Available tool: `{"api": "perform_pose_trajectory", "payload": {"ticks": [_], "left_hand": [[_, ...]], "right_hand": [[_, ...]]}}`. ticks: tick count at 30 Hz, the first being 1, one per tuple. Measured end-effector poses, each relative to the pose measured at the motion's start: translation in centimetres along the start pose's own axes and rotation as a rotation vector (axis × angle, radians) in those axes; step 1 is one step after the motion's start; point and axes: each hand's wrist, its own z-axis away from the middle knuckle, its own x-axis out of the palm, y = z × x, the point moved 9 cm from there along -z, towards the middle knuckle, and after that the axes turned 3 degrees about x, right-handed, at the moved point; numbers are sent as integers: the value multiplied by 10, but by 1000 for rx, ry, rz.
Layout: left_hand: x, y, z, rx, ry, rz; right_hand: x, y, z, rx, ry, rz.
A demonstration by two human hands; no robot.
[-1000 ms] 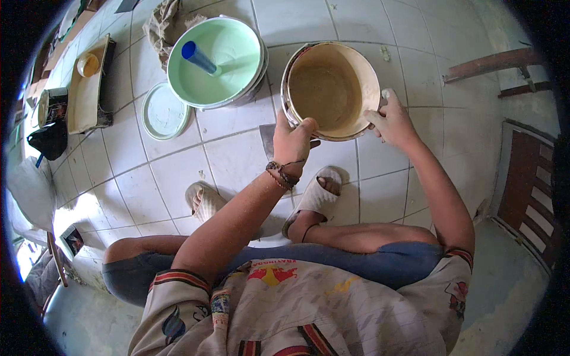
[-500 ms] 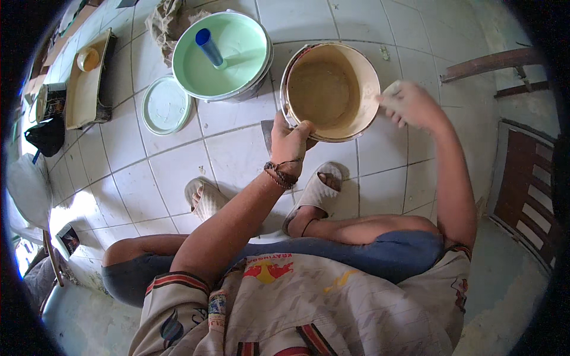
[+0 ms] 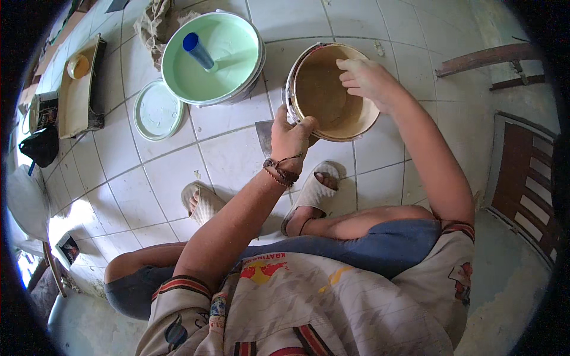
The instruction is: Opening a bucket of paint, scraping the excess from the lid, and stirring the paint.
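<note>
A cream-coloured bucket (image 3: 309,77) with a tan, stained inside tilts toward me over the tiled floor. My left hand (image 3: 290,135) grips its near left rim, thumb on the edge and the other fingers partly hidden beneath. Over the bucket's right side reaches my right hand (image 3: 369,84), its fingers curled above the opening; whether something small is between them cannot be made out. A grey flat piece (image 3: 265,137) lies on the floor by my left hand.
A bucket (image 3: 254,80) of pale green paint stands at the far left, a blue-ended tube (image 3: 199,52) in it. Its lid (image 3: 159,111) lies beside it. Further left are a paint tray (image 3: 72,113) and a crumpled cloth (image 3: 155,29). Wooden furniture (image 3: 484,59) is at right.
My right hand has moved left from beside the bucket to over its opening. My left hand keeps its grip on the rim. The whole view has shifted slightly.
</note>
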Motion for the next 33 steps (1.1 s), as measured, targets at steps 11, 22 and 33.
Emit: {"api": "perform_pose_trajectory", "payload": {"ticks": [11, 22, 33], "left_hand": [[2, 2, 3, -65, -1, 43], [-6, 1, 11, -59, -53, -157], [-31, -8, 14, -125, -57, -154]], "right_hand": [[9, 36, -50, 126, 100, -120], [4, 43, -100, 33, 150, -77], [59, 27, -95, -4, -91, -75]]}}
